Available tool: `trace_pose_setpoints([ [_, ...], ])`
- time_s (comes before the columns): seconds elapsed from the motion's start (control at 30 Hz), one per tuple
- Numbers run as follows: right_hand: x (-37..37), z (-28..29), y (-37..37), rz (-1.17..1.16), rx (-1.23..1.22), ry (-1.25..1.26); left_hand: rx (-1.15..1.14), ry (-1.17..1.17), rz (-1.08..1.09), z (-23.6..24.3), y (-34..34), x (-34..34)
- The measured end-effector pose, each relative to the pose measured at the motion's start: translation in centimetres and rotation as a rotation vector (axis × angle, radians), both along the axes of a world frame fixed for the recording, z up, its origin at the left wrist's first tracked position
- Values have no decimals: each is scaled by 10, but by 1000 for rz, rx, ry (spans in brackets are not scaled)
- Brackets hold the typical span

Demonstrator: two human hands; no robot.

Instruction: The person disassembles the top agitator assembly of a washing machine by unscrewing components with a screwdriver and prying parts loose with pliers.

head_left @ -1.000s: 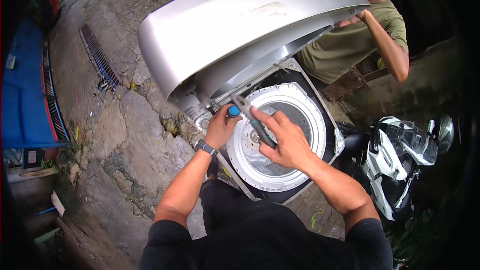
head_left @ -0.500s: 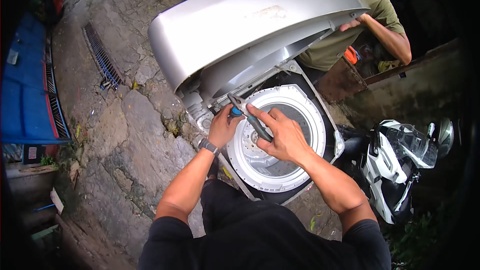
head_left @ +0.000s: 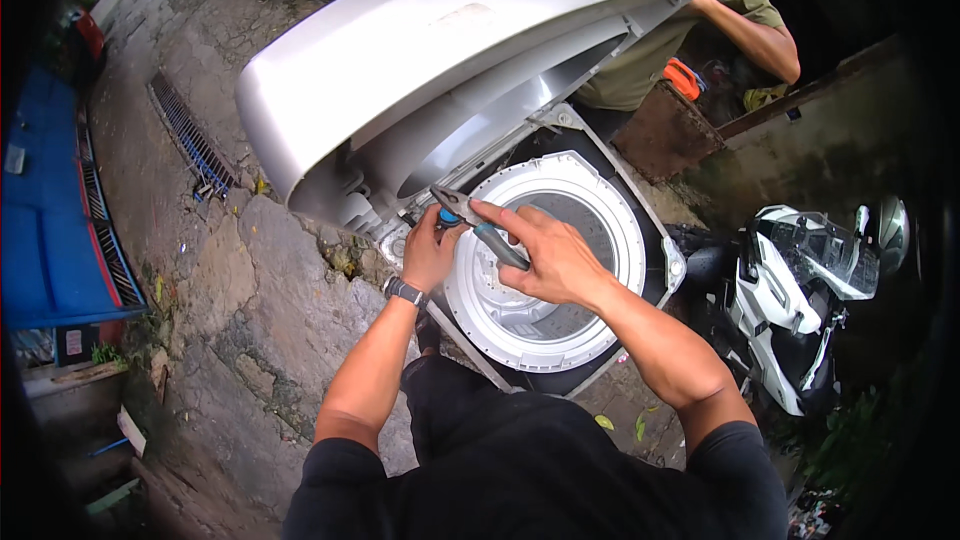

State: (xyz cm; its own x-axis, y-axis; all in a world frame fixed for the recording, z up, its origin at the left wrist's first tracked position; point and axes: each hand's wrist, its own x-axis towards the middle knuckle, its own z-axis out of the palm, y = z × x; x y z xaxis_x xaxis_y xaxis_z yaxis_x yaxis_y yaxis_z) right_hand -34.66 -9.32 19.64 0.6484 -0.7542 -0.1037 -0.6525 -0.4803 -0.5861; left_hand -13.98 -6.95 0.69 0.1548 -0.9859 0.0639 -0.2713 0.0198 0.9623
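Pliers (head_left: 455, 204) slant over the tub's far-left rim, clamped in your right hand (head_left: 548, 255). That hand is over the tub (head_left: 545, 352), back of the hand up, its index finger stretched along the tool toward the pivot and the other fingers curled about the handles. Your right forearm comes in from the tub's near right, elbow bent outward. Your left hand (head_left: 428, 252) is just left of the tub's rim, fingers raised and closed around a blue cap (head_left: 447, 216); the watch (head_left: 404, 291) is on that wrist, at the tub's left. The tool's nose lies across the cap; whether it bites there, you cannot tell from this view. Beyond the tub the silver cover (head_left: 400, 50) stands tilted up, with another person's arm (head_left: 755, 35) reaching to its right end.
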Motion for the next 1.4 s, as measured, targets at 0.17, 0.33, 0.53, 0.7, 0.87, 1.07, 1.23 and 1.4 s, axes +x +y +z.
trace_pose_setpoints([
  [0.17, 9, -24, 32, -162, 123, -310, -56, -20, 7, -26, -2, 5],
  [0.33, 28, -73, 47, -87, 35, -412, -109, 39, -45, -37, -3, -1],
  [0.53, 43, -82, 23, -82, -9, -472, -42, -12, -141, -19, 2, 2],
  [0.7, 49, -72, 13, -66, -12, -316, 91, 373, -198, 5, 27, 16],
  [0.87, 49, -62, 7, -15, 54, -190, -39, 1106, 173, 72, 46, -6],
  [1.07, 42, -58, -2, 117, -129, -129, -97, 1004, 579, 52, 42, -13],
  [1.23, 49, -75, -23, 64, -340, -195, 606, 701, 609, -23, 76, -19],
  [1.4, 79, -94, -36, 45, -226, -487, 326, -2, 590, -112, 66, -63],
])
